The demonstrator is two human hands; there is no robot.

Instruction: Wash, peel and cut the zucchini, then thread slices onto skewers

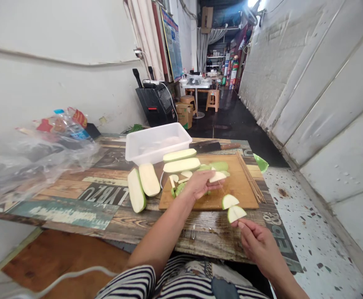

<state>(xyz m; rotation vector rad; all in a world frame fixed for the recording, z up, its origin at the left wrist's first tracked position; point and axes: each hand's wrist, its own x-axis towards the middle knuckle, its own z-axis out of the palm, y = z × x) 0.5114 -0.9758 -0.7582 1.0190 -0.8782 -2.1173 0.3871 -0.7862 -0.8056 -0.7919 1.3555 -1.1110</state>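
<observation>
A thin wooden skewer (226,195) is pinched at its lower end by the right hand (258,243), with two half-round vegetable slices (233,207) threaded on it. At ten o'clock from that hand, a third slice (217,176) is gripped by the fingertips of the left hand (200,183), above a wooden cutting board (240,187). More cut pieces (181,165) are spread at twelve o'clock on the board. A bundle of skewers (250,179) is laid along its three o'clock edge. A white plastic tub (155,143) and a cleaver (212,145) are seen beyond. Two long halves (142,185) are placed at nine o'clock on the table (75,199).
</observation>
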